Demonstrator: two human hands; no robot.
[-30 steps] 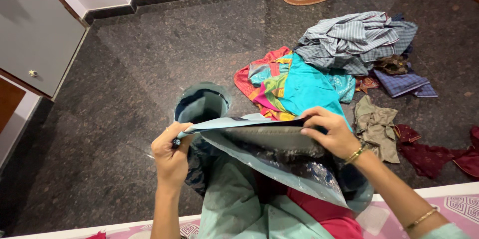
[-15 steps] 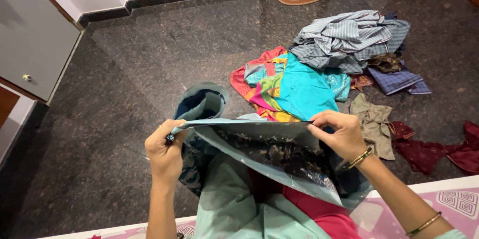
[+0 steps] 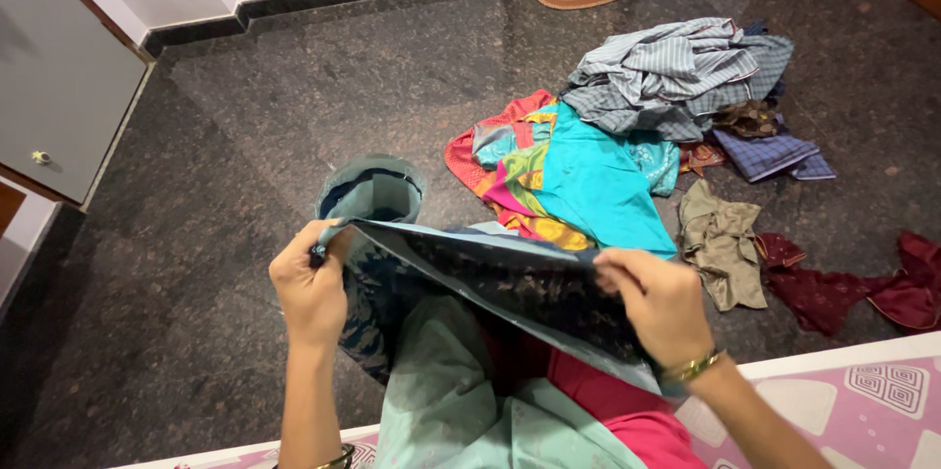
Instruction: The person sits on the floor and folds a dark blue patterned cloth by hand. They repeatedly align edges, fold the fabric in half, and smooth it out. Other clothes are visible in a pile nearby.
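Risk first, judged from the hold. Grey-blue dark-patterned garment (image 3: pixel 510 283) stretched taut across lower centre of frame between two pinch points only; a slip at either corner likely to drop that edge onto the pale green cloth (image 3: pixel 470 400) below and spoil the straight line. Sleeve opening (image 3: pixel 371 190) sagging just above the left grip, left of centre; could twist inward and fold crookedly if pulled further. Hanging lower part of the garment, under the left grip, close to the dark granite floor (image 3: pixel 196 185); may drag there.

Left hand (image 3: pixel 312 288), lower left of centre: fingers clenched tight around the garment's left corner, thumb pressed over the edge, no gap visible. Bangle at the wrist, bottom edge of frame.

Right hand (image 3: pixel 662 304), lower right of centre: fingers curled down over the garment's upper edge, thumb hidden beneath the fabric, grasp closed on the cloth. Gold bangle (image 3: pixel 692 367) just below.

Beyond, right of centre: turquoise and multicoloured garment (image 3: pixel 588 175) flat on the floor, striped grey shirts (image 3: pixel 676 72) heaped upper right, olive cloth (image 3: pixel 720 239) and maroon cloth (image 3: pixel 833 288) far right, well apart from both hands. Pink patterned bedsheet (image 3: pixel 863 400) at lower right corner.
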